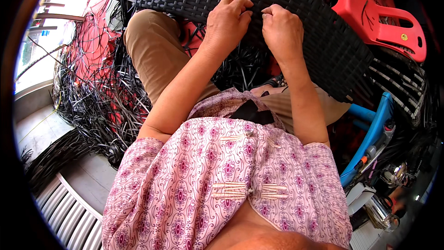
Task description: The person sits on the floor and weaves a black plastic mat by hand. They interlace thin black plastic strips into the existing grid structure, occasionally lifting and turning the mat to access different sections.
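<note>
A large black woven panel of flat plastic strips lies across my lap and reaches toward the far edge of the view. My left hand is over its near side, fingers curled and thumb drawn in. Just to the right, my right hand is closed too, its thumb and forefinger pressed together and pointing toward the left hand. A small gap separates the two hands. Whatever lies between the fingers is too small or hidden to make out.
Loose black strips lie in a tangled heap over red material on the left. A red plastic chair stands at the far right. Nearer are a blue plastic frame and a shiny metal vessel. White slats show at lower left.
</note>
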A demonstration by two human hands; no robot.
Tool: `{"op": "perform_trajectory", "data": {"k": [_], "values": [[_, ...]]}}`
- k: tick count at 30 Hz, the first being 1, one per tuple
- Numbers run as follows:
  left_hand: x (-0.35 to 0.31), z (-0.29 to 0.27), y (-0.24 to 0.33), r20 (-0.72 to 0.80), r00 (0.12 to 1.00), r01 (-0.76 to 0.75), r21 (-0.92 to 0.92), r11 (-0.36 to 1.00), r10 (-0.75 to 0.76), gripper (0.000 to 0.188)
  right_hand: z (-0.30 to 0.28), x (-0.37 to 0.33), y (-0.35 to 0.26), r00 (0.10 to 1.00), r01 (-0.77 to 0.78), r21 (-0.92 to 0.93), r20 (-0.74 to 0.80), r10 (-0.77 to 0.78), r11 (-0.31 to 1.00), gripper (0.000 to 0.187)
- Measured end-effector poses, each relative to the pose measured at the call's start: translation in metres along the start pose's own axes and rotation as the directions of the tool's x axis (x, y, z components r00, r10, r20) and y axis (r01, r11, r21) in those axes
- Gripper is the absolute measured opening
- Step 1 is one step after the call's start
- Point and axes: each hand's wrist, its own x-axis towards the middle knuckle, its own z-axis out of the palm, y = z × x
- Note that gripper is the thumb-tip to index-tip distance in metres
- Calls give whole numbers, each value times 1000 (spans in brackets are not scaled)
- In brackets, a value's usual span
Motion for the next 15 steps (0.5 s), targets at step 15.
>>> {"op": "perform_trajectory", "data": {"k": [15], "values": [[-15, 3, 12, 10, 991, -132, 228, 965, 133, 22, -6, 5, 19, 991, -65, 236, 132, 34, 970, 30]]}}
